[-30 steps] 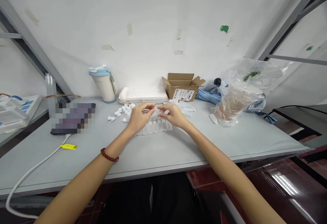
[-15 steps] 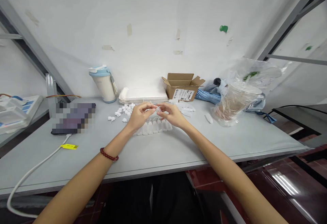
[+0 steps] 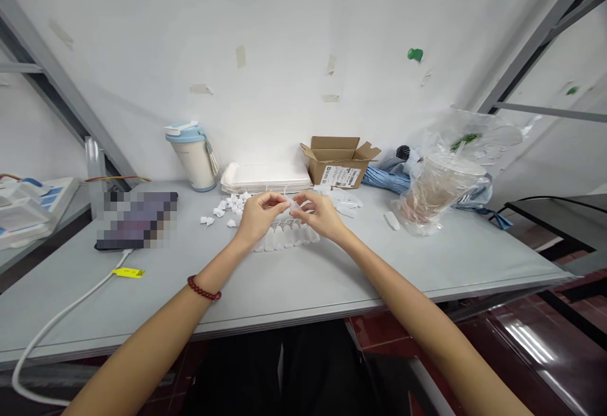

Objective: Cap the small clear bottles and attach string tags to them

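Observation:
Over the middle of the table, my left hand (image 3: pixel 258 215) and my right hand (image 3: pixel 318 215) meet fingertip to fingertip. Both pinch a small translucent white piece (image 3: pixel 293 205), mostly covered by the fingers; its exact kind is unclear. A thin white strand (image 3: pixel 286 190) curves up by the left fingertips. Just below the hands lies a row of translucent white tab-like pieces (image 3: pixel 287 237) with thin white strands at their upper ends. Left of my left hand are several small crumpled white pieces (image 3: pixel 231 202). Beyond my right hand, more flat translucent pieces (image 3: pixel 345 201) lie in a loose pile.
A blue-lidded cup (image 3: pixel 193 158), a white stack (image 3: pixel 268 177) and an open cardboard box (image 3: pixel 337 163) stand along the wall. At right are a bagged drink cup (image 3: pixel 439 188), a blue folded umbrella (image 3: pixel 386 177) and one loose white piece (image 3: pixel 391 220). A blurred phone-like device (image 3: pixel 137 219) with a white cable (image 3: pixel 71 308) lies left.
My hands have barely shifted. The pinched piece has turned and shows less between the fingertips, and the thin strand now stands up in a curve above them.

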### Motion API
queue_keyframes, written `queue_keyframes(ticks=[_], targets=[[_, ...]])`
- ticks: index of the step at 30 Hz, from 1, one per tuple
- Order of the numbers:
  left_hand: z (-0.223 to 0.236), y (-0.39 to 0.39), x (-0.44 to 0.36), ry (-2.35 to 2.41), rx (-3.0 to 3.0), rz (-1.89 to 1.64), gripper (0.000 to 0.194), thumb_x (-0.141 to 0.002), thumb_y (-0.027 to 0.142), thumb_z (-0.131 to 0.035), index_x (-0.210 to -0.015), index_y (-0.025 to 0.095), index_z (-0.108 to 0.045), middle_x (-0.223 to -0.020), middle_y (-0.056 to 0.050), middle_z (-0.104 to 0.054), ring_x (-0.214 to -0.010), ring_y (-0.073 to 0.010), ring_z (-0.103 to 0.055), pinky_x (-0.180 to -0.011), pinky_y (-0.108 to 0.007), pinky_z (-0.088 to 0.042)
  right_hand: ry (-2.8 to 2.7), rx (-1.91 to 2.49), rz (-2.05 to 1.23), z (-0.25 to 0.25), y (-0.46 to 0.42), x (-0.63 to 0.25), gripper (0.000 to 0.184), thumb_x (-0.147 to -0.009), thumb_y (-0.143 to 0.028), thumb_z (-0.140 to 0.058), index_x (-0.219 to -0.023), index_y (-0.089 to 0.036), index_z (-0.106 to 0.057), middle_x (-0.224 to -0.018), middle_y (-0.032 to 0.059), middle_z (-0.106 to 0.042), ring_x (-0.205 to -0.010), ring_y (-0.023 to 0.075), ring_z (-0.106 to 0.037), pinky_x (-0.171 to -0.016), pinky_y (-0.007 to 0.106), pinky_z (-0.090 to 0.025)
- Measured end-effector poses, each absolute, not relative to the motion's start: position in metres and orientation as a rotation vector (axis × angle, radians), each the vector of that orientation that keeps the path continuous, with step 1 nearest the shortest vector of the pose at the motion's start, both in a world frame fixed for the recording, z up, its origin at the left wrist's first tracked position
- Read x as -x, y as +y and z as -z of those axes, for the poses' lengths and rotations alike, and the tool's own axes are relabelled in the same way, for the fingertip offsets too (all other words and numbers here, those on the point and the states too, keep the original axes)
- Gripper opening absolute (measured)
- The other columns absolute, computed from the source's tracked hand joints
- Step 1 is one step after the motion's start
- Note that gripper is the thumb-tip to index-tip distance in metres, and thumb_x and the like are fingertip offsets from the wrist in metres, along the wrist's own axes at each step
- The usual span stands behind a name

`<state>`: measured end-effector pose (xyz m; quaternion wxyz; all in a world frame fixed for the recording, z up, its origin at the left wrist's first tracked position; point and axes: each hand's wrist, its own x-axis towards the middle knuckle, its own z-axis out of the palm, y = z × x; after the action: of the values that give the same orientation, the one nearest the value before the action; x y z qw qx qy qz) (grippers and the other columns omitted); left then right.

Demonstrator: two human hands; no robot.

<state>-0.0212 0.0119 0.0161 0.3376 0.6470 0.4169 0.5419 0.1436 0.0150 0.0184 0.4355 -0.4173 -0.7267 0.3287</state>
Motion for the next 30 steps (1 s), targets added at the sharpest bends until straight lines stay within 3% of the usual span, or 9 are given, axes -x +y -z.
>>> queue_keyframes(ticks=[3,6,11,24,30], targets=[[-0.015,0.008,0.019,1.189,-2.050,-1.516,0.012,-0.078,0.026,-0.061,-0.081,0.016,-0.066,-0.087,-0.007,-0.064,-0.078,-0.0177,-0.060,-0.067,-0.030,-0.050,-1.825,1.095,-0.788,-0.017,0.016,-0.144,0.021,-0.074,-0.026,-0.065,-0.090,-0.016,-0.057,-0.088,0.0037,-0.060,-0.063,0.0123,-0.063,-0.049,0.022,-0.050],[-0.013,0.004,0.016,1.167,-2.406,-1.540,0.015,-0.081,0.019,-0.055,-0.092,0.016,-0.064,-0.097,-0.009,-0.064,-0.092,-0.0215,-0.059,-0.079,-0.037,-0.050,-1.824,1.155,-0.751,-0.016,0.017,-0.144,0.018,-0.077,-0.028,-0.062,-0.088,-0.016,-0.056,-0.084,0.0034,-0.060,-0.060,0.0118,-0.062,-0.047,0.021,-0.048],[-0.009,0.002,0.011,1.157,-2.623,-1.410,0.025,-0.078,0.018,-0.060,-0.103,0.016,-0.060,-0.108,-0.010,-0.063,-0.105,-0.0253,-0.053,-0.090,-0.043,-0.047,-1.796,1.203,-0.672,-0.013,0.019,-0.144,0.016,-0.077,-0.028,-0.061,-0.086,-0.017,-0.054,-0.081,0.0022,-0.061,-0.059,0.0114,-0.061,-0.050,0.022,-0.047],[-0.007,0.000,-0.002,1.292,-2.707,-1.163,0.026,-0.075,0.020,-0.061,-0.099,0.014,-0.057,-0.098,-0.011,-0.064,-0.100,-0.0291,-0.051,-0.082,-0.041,-0.047,-2.054,1.304,-0.479,-0.025,0.020,-0.153,0.012,-0.075,-0.023,-0.060,-0.082,-0.017,-0.052,-0.074,0.0028,-0.062,-0.063,0.0141,-0.059,-0.058,0.025,-0.045],[-0.005,-0.006,-0.017,1.164,-2.628,-1.057,0.032,-0.076,0.026,-0.064,-0.104,0.014,-0.054,-0.098,-0.012,-0.060,-0.100,-0.0279,-0.050,-0.081,-0.040,-0.047,-2.191,1.327,-0.783,-0.043,0.027,-0.185,0.015,-0.075,-0.028,-0.062,-0.071,-0.016,-0.053,-0.062,0.0014,-0.063,-0.056,0.0131,-0.059,-0.052,0.022,-0.045]])
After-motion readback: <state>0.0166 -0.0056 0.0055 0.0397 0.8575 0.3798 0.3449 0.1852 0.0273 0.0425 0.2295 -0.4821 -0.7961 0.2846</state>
